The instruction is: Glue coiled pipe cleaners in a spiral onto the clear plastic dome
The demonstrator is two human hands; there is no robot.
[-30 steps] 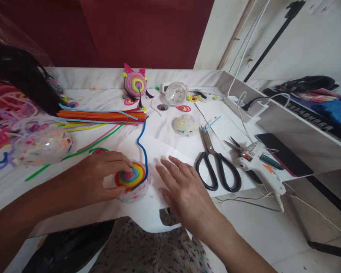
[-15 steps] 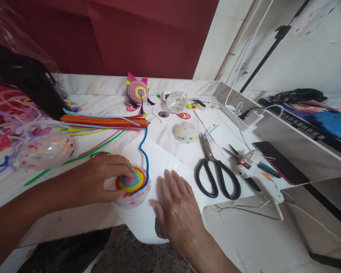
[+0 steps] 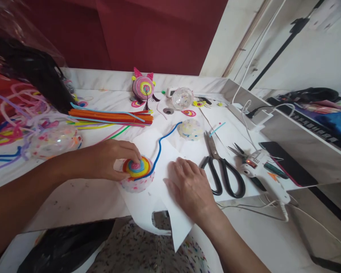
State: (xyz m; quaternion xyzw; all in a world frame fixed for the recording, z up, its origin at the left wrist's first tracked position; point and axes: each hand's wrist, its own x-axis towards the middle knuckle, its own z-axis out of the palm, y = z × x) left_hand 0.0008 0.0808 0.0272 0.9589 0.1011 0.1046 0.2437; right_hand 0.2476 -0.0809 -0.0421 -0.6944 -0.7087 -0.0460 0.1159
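Observation:
My left hand (image 3: pixel 113 161) grips a clear speckled dome (image 3: pixel 138 184) from its left side, a finger on top. On the dome sits a coiled disc (image 3: pixel 140 167) in pink, blue, yellow, orange and red. A dark blue fuzzy stem (image 3: pixel 160 146) curves along the disc's edge, its free end reaching up to the right. My right hand (image 3: pixel 190 184) lies with fingers spread a little on white paper (image 3: pixel 143 142), right of the dome. The paper is cut and overhangs the table's front edge.
Black-handled scissors (image 3: pixel 215 155), pliers (image 3: pixel 238 151) and a glue gun (image 3: pixel 263 170) lie to the right. Orange stems (image 3: pixel 110 116) are bundled at the back left, near another dome (image 3: pixel 55 140). A pink horned ball (image 3: pixel 143 87) stands behind; a phone (image 3: pixel 289 163) lies far right.
The blue stem's free end has swung right, away from the orange bundle. My right hand has shifted the paper, and a flap now hangs below it. The camera view has shifted slightly.

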